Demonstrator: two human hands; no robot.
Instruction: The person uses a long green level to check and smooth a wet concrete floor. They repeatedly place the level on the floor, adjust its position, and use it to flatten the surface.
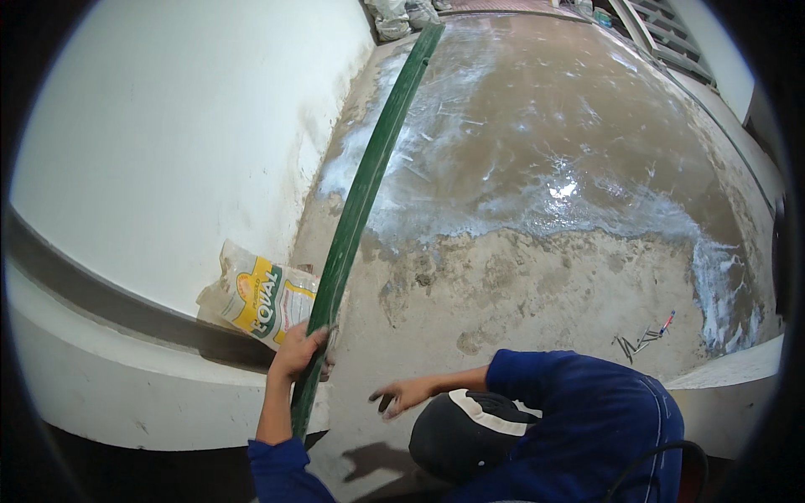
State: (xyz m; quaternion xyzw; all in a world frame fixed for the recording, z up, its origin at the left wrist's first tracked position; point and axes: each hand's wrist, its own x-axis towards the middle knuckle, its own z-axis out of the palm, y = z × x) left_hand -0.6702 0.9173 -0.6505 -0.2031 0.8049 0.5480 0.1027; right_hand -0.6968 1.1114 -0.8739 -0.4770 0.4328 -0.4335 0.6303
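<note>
A long green bar (362,189) slants across the view, from near my left knee side at the bottom to the far end of the floor. My left hand (299,352) grips its near end, the thumb over the top and fingers reaching round the edge. To the right, my right hand (404,395) hangs in front of the grey floor, holding nothing, its fingers apart and darkened at the tips. Left of the bar, a crumpled yellow and white printed bag (262,298) leans by the wall, partly covered by the bar.
Wet, whitish-streaked floor (537,109) spreads ahead, with rough dry concrete (520,293) nearer. Several small metal pieces (639,344) lie at right with a red and blue stick (667,323). A white wall (184,126) rises at left. A dark rounded object with a white band (457,436) is below my right arm.
</note>
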